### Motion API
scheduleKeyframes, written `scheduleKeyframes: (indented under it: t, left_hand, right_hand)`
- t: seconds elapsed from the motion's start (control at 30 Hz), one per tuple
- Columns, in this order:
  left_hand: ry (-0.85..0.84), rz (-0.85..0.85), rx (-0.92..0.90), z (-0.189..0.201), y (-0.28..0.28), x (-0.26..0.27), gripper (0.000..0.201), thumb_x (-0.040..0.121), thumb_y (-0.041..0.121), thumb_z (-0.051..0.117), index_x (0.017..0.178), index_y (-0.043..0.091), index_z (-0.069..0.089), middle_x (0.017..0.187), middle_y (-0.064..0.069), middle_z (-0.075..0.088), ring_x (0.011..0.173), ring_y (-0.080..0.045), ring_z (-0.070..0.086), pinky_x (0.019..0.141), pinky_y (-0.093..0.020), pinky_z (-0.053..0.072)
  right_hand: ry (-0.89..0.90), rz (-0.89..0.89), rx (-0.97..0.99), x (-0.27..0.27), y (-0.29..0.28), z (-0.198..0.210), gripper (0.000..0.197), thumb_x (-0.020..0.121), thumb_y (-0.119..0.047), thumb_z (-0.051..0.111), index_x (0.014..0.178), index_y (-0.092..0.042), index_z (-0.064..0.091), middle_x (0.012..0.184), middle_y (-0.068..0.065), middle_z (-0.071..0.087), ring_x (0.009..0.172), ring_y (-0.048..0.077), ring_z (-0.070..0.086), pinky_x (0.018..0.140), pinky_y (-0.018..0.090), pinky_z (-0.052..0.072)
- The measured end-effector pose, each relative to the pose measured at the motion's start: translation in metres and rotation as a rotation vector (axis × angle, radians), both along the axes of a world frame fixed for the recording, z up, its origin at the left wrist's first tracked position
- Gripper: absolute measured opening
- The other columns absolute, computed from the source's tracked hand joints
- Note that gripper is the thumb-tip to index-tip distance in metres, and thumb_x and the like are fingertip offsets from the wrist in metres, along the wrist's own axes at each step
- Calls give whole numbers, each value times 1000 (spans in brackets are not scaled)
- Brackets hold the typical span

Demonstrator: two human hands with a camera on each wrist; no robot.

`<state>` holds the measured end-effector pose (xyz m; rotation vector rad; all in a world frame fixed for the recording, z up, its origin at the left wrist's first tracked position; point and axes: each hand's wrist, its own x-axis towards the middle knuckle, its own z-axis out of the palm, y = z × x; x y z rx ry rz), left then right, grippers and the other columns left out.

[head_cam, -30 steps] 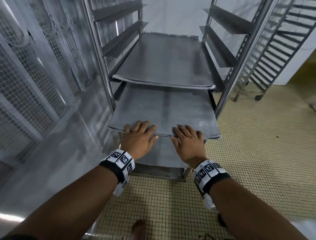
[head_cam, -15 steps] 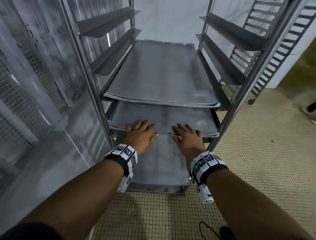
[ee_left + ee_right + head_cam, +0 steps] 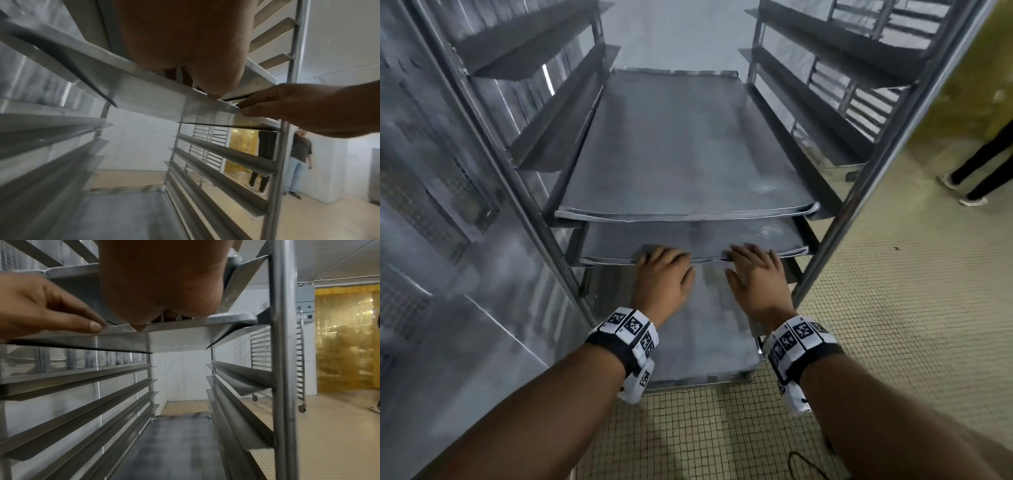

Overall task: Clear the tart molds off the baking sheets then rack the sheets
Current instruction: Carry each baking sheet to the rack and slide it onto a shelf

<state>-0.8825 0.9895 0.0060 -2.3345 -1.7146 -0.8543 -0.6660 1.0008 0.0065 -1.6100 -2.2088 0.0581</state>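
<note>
Left hand (image 3: 662,278) and right hand (image 3: 757,279) each pinched the front edge of a baking sheet (image 3: 688,239) in the rack (image 3: 859,193).

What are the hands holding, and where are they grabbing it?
The left hand and right hand both hold the middle baking sheet by its front edge, with fingers on top and thumbs against the rim.
</note>
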Motion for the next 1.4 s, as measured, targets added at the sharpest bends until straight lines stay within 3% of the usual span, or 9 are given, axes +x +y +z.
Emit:
scheduleKeyframes:
  t: [0.1, 0.2, 0.33, 0.5, 0.63, 0.87, 1.0, 1.17, 1.4]
  left_hand:
    - [-73, -104, 138, -5, -9, 27, 25, 89, 30, 60, 97, 12, 76, 107, -3, 71, 99, -30, 62, 87, -45, 48]
    - [-159, -265, 180, -11, -20, 71, 15, 87, 24, 67, 85, 11, 75, 91, -3, 72, 88, -28, 64, 83, -44, 49]
    - [-247, -491, -311, -13, -49, 156, 27, 91, 40, 58, 98, 19, 72, 91, 0, 74, 81, -26, 68, 69, -36, 56]
    - [216, -792, -917, -17, -102, 272, 58, 92, 57, 59, 143, 31, 49, 124, 3, 66, 96, -16, 68, 85, -36, 57]
    - [422, -930, -1005, -26, -162, 348, 65, 91, 55, 61, 147, 26, 46, 139, 1, 59, 120, -21, 60, 97, -34, 49]
    - [201, -786, -1060, -72, -236, 438, 77, 78, 53, 66, 145, 21, 44, 140, -4, 58, 124, -28, 59, 108, -40, 45]
    - [121, -643, -947, -89, -248, 464, 53, 82, 36, 69, 131, 18, 60, 119, -11, 71, 100, -31, 67, 91, -37, 55]
    - [173, -639, -939, -89, -251, 477, 42, 83, 28, 72, 123, 15, 66, 117, -7, 72, 101, -29, 67, 86, -31, 49]
    - [207, -632, -1012, -82, -233, 502, 45, 80, 33, 78, 118, 12, 69, 114, -9, 73, 99, -29, 69, 88, -34, 53]
  right_hand:
    - [48, -46, 11, 23, -37, -5, 46, 95, -43, 43, 130, -21, 64, 145, -2, 54, 139, 25, 42, 113, 46, 35]
    - [85, -229, -91, 64, -90, -15, 44, 92, -47, 41, 112, -23, 72, 118, -6, 70, 114, 21, 61, 95, 43, 48]
    - [143, -561, -289, 132, -175, -26, 43, 94, -53, 46, 116, -24, 69, 110, -4, 73, 102, 22, 66, 85, 35, 51]
    - [212, -939, -546, 208, -292, -29, 35, 92, -55, 52, 115, -31, 65, 109, -5, 71, 100, 21, 66, 83, 36, 54]
    - [313, -1222, -540, 260, -394, -37, 43, 93, -54, 55, 125, -27, 63, 126, -1, 66, 112, 22, 63, 92, 36, 50]
    - [444, -1510, -543, 333, -563, -51, 49, 92, -45, 56, 135, -20, 55, 132, 11, 59, 124, 29, 53, 99, 37, 44]
    - [465, -1636, -421, 361, -623, -60, 52, 90, -44, 58, 136, -19, 55, 132, 14, 58, 125, 32, 50, 99, 40, 45]
    - [494, -1645, -468, 398, -656, -69, 64, 85, -41, 67, 140, -15, 48, 136, 16, 53, 127, 36, 45, 102, 41, 40]
    - [542, -1585, -487, 455, -654, -79, 51, 80, -38, 72, 117, -7, 57, 113, 17, 62, 103, 35, 60, 78, 35, 46]
